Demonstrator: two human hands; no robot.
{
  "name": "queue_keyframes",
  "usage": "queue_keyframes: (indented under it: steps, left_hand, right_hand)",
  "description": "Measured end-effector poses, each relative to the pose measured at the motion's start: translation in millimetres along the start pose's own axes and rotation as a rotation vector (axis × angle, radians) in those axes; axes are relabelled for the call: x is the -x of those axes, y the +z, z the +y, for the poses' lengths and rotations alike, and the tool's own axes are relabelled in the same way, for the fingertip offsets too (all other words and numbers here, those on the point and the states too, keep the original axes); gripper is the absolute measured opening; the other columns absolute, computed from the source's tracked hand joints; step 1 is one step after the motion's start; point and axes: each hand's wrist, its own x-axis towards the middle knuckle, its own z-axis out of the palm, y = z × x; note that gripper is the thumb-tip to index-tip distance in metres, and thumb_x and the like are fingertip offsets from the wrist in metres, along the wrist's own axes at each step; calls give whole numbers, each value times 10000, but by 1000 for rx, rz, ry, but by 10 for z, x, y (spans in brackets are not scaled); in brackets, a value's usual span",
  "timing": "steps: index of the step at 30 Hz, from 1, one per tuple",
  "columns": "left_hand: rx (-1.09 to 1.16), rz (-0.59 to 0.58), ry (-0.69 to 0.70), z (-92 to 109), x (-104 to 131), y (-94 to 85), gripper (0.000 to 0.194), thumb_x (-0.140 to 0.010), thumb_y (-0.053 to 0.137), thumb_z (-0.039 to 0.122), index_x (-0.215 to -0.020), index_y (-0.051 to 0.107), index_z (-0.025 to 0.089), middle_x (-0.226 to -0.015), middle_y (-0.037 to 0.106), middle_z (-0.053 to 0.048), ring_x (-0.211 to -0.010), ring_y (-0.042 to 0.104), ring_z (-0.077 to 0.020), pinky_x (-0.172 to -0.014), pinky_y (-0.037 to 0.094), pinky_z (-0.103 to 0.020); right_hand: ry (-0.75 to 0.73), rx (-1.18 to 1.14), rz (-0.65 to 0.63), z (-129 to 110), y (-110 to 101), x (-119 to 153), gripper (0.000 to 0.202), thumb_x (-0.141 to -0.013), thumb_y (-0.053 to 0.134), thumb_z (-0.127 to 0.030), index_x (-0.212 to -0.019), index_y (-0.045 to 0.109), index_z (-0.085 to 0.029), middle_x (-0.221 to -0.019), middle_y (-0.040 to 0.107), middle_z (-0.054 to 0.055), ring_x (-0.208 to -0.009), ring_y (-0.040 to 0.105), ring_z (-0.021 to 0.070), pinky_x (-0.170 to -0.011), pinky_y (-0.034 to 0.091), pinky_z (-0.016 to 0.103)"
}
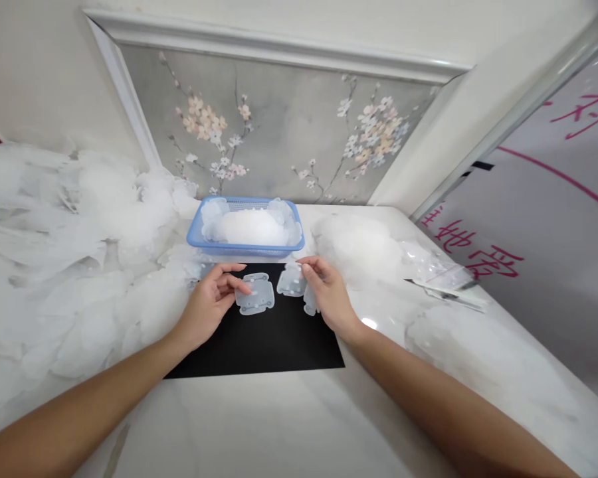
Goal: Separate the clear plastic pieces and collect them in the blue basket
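Note:
My left hand [210, 302] has its fingertips on the left edge of a flat, translucent plastic piece [259, 297] with notched corners and small raised studs. The index finger stretches out above it, and the thumb is partly hidden. Between the thumb and fingers of my right hand [329, 295] is a similar translucent plastic piece [290, 282], tilted. A further translucent piece [309, 302] shows just below it, partly covered by the hand; whether it is gripped too I cannot tell. Both hands are above a black mat [259, 348].
Behind the mat stands a blue plastic basket [244, 251] with white and translucent pieces in it. A large heap of translucent pieces [70, 265] spreads over the left of the marble-patterned table [239, 425]. On the right lie a whitish pile [361, 245] and clear plastic bags [428, 265].

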Motion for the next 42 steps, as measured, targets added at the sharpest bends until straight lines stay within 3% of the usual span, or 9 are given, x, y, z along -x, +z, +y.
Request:
queue_keyframes:
  steps: [6,11,17,22,25,28,31,34,42]
  left_hand:
    - [8,-17,-4,55,29,61,324,-807,602,216,-1126,544,214,-826,706,-5,-914,688,-213,-905,515,-409]
    - [-267,-127,113,236,23,-57,281,-864,502,210,-1126,592,256,-1024,721,-32,-1009,675,-222,-930,514,-397]
    - [-1143,-65,246,158,-148,-535,265,-876,511,271,-1095,651,220,-1109,682,-99,-1050,621,-322,-863,496,-437]
    - [-1260,-11,257,-97,-225,-618,153,-827,530,167,-849,675,211,-856,691,-100,-857,638,-310,-729,487,-390]
    - [-1269,18,279,-51,-199,-542,242,-856,470,133,-698,630,221,-720,646,-99,-787,629,-307,-713,470,-397]
    - [-1195,3,361,92,-113,-388,245,-913,450,193,-773,647,229,-805,677,-83,-863,635,-289,-788,470,-397]
    - [-911,-262,462,170,-4,-217,208,-937,467,227,-875,665,237,-927,698,-54,-902,651,-231,-786,495,-333]
    - [-795,-523,494,129,68,-127,182,-910,504,177,-908,676,237,-1060,693,-59,-936,663,-206,-781,510,-297]
    - [-763,-457,472,-4,55,-122,459,-798,497,39,-1170,637,268,-1216,640,-63,-1041,646,-218,-873,524,-323]
  right_hand:
    - [239,-45,-239,-98,79,84,515,-748,653,-694,-866,666,-193,-549,485,-46,-460,434,110,-440,350,246]
    - [74,180,-420,-368,35,87,385,-783,665,-562,-664,621,-199,-585,545,-10,-516,446,124,-503,346,267]
    - [36,721,-83,-789,-641,-335,287,-825,594,-442,-671,634,-203,-546,535,-8,-482,429,141,-507,315,290]
    - [113,1080,325,-846,-967,-541,157,-812,616,-348,-868,665,-210,-657,604,43,-601,516,207,-568,315,309]
    - [19,938,266,-843,-859,-455,193,-826,599,-376,-914,648,-212,-604,551,-1,-566,493,179,-563,322,294]
    - [27,593,-112,-756,-572,-272,242,-767,671,-438,-846,639,-211,-549,473,-56,-489,429,123,-518,328,264]
    - [173,233,-413,-526,-245,-101,373,-712,718,-553,-764,619,-197,-574,496,-50,-500,442,109,-482,344,244]
    - [302,-3,-417,-257,-24,-12,461,-706,698,-640,-764,605,-192,-599,539,-35,-492,467,107,-462,380,240]
    - [309,-169,-365,-22,-6,-12,332,-695,777,-470,-884,685,-213,-719,639,-15,-594,591,123,-569,494,255]
